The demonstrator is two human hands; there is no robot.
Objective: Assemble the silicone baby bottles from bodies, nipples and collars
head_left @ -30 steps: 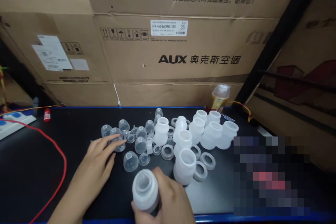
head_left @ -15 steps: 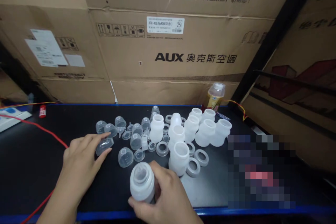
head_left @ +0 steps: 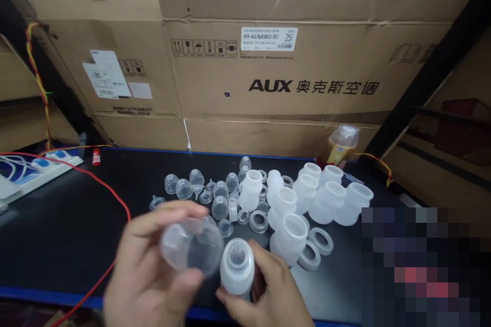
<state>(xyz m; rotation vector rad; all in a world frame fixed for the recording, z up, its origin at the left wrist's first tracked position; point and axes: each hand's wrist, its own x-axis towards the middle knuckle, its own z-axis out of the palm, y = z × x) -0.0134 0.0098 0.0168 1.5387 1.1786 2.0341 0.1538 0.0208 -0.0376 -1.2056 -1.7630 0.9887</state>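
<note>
My left hand (head_left: pixel 153 260) is closed around a clear domed bottle cap (head_left: pixel 192 248), its wide mouth turned toward the right. Just beside it, my right hand (head_left: pixel 268 286) grips a white baby bottle (head_left: pixel 238 268) near the table's front edge. A nipple in a ring sits on top of that bottle, pointing up. Cap and bottle are close, with the cap to the left. Several open white bottles (head_left: pixel 293 237) stand behind and right of my right hand. Clear caps (head_left: pixel 220 208) and nipples (head_left: pixel 225 227) lie beyond my left hand.
Loose collar rings (head_left: pixel 320 241) lie among the bottles. A power strip (head_left: pixel 49 168) with a red cable (head_left: pixel 111 189) is at the left. A red cylinder (head_left: pixel 96 157) and a lidded container (head_left: pixel 343 145) stand at the back, before a large cardboard box (head_left: pixel 215 133).
My left hand has lifted the clear cap from the table and brought it right, beside the bottle. The view has shifted left. My right hand keeps hold of the bottle.
</note>
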